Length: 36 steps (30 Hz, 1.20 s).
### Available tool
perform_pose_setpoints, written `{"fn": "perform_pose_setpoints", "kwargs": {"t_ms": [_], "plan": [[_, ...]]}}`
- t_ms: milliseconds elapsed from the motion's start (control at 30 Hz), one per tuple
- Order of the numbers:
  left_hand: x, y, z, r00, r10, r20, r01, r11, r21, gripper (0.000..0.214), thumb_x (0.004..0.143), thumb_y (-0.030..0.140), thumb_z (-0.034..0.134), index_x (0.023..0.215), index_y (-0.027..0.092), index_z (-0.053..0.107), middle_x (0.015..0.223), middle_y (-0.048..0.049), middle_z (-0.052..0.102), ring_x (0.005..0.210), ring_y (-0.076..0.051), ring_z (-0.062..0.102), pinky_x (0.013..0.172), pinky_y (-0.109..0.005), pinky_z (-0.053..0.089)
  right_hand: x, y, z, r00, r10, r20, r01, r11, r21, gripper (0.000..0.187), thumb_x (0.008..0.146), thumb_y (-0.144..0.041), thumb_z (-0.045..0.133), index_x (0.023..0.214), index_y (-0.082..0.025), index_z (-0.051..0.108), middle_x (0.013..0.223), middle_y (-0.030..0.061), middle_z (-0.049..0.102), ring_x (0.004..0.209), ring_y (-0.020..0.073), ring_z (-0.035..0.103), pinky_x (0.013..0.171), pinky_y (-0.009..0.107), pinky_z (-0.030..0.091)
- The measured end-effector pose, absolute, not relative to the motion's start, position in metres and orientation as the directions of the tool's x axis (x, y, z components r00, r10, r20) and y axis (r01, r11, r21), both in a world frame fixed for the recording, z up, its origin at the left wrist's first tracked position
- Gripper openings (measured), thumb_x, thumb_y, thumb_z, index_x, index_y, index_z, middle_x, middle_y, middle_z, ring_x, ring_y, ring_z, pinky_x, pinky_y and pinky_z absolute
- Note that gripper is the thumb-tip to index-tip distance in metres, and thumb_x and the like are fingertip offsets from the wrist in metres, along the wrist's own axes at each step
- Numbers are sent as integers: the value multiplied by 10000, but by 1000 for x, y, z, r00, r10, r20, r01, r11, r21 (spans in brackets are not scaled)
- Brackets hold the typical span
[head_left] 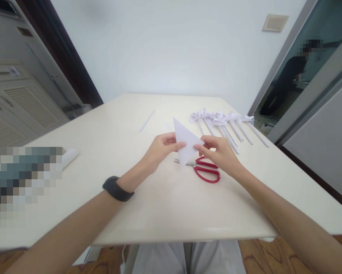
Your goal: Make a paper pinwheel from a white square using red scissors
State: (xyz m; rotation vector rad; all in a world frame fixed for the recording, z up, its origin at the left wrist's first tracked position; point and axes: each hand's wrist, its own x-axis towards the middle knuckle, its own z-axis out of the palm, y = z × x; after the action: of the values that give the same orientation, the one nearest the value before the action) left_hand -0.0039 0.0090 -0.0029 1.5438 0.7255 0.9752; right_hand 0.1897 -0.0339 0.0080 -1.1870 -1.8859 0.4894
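Observation:
A white sheet of paper folded into a triangle (186, 142) is held up over the table between my two hands. My left hand (164, 148) pinches its left side, thumb in front and fingers behind. On the right side, my right hand (218, 152) grips the paper between thumb and fingers. Below the paper lie scissors with red handles (209, 174), their blades pointing left and partly hidden behind it. A dark band (118, 188) is around my left wrist.
Several white paper pinwheels on paper sticks (225, 123) lie in a row at the back right of the pale table (159, 213). One thin white paper stick (147, 121) lies farther back. A rolled white paper (70, 156) is at left. Beyond the doorway stands a person (287, 76).

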Motion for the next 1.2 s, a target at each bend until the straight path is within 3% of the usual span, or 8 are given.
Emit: {"fn": "perform_pose_setpoints", "kwargs": {"t_ms": [300, 600, 833, 1067, 1200], "plan": [[-3, 11, -7, 471, 864, 178, -84, -157, 984, 342, 755, 341, 666, 1033, 144, 680, 1074, -108, 688, 982, -251, 629, 819, -347, 496, 185, -39, 9, -119, 787, 605, 517, 569, -639, 200, 817, -272, 591, 652, -166, 554, 579, -21, 590, 534, 86, 526, 544, 208, 400], [-3, 10, -6, 451, 875, 178, -64, -168, 984, 310, 745, 331, 675, 994, 148, 698, 1038, -94, 703, 928, -227, 640, 789, -321, 499, 185, -42, 9, -132, 764, 631, 530, 593, -606, 267, 843, -247, 553, 593, -160, 518, 536, -36, 504, 523, 74, 447, 540, 220, 347], [1, 8, -8, 500, 841, 206, -127, -164, 978, 344, 759, 308, 663, 1066, 153, 662, 1074, -104, 687, 971, -246, 630, 803, -344, 504, 187, -42, 11, -154, 794, 589, 494, 578, -650, 317, 845, -229, 536, 553, -165, 432, 536, -43, 405, 536, 77, 370, 537, 231, 310], [-1, 8, -6, 384, 894, 232, -80, -218, 973, 309, 740, 318, 675, 986, 130, 688, 996, -96, 712, 879, -224, 657, 766, -315, 515, 189, -33, 7, -205, 892, 403, 410, 452, -792, 149, 856, -288, 522, 764, -175, 550, 696, -3, 568, 659, 115, 539, 623, 241, 426], [-1, 7, -5, 371, 898, 237, -11, -251, 968, 302, 732, 312, 682, 966, 122, 697, 959, -93, 720, 866, -223, 659, 731, -293, 518, 191, -29, 3, -182, 900, 396, 438, 435, -786, 150, 845, -293, 537, 745, -182, 544, 713, 1, 581, 674, 124, 551, 630, 254, 440]]}}
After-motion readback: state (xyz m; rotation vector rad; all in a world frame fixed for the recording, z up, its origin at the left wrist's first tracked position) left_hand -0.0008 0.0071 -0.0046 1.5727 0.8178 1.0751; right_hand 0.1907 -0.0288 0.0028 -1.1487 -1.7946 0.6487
